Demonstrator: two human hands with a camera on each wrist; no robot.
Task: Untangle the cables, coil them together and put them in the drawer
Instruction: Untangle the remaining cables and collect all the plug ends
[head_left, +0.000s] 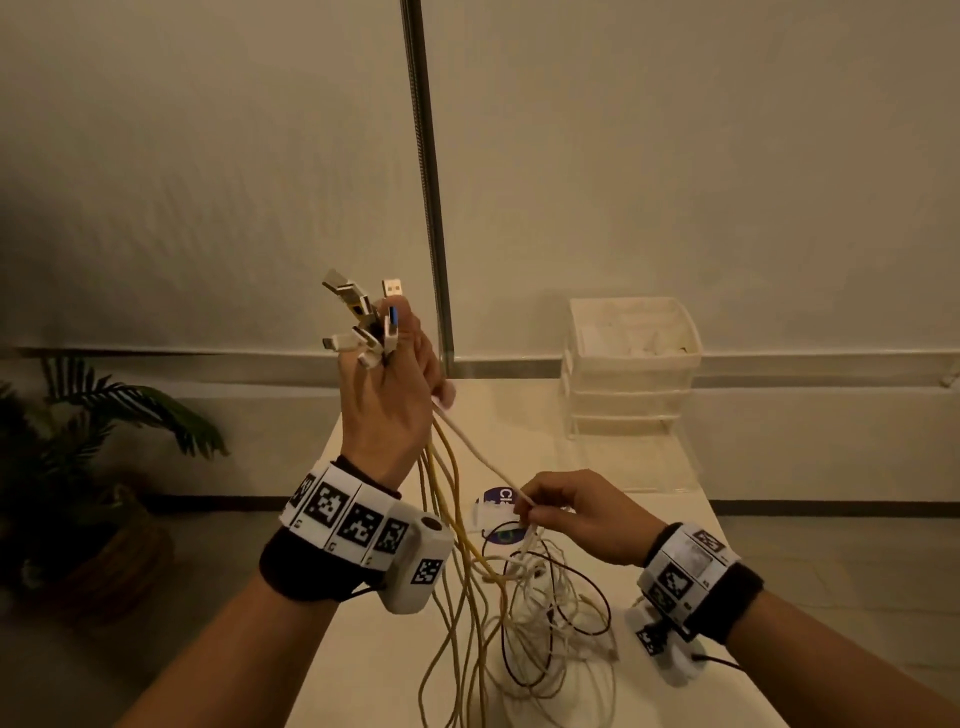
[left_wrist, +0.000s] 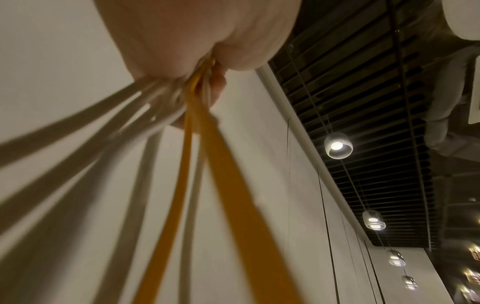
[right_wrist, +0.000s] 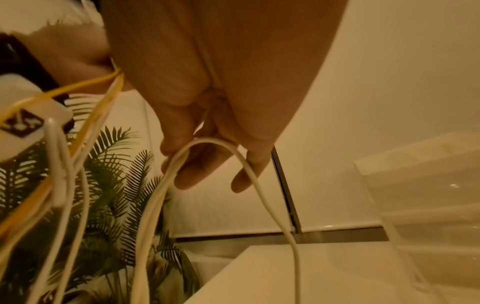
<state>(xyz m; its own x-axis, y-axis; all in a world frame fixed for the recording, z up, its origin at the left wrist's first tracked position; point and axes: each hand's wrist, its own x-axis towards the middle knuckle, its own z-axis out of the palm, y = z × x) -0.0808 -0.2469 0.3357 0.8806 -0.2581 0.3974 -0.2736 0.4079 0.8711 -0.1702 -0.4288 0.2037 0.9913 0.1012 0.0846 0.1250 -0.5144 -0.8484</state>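
My left hand (head_left: 387, 395) is raised above the table and grips a bundle of cables; their USB plugs (head_left: 363, 319) stick up past the fingers. White and yellow cables (head_left: 447, 483) hang from that fist, and the left wrist view shows the strands (left_wrist: 192, 144) fanning out below the palm. One white cable (head_left: 480, 454) runs taut down to my right hand (head_left: 566, 514), which pinches it low over the table; in the right wrist view this cable (right_wrist: 223, 148) loops over the curled fingers. A loose tangle of white, yellow and dark cables (head_left: 540, 618) lies on the table.
A translucent drawer unit (head_left: 631, 369) stands at the table's far right, with a clear drawer (head_left: 639, 467) pulled out in front. A round blue sticker (head_left: 501, 514) lies under the cables. A potted palm (head_left: 78, 467) stands on the floor to the left.
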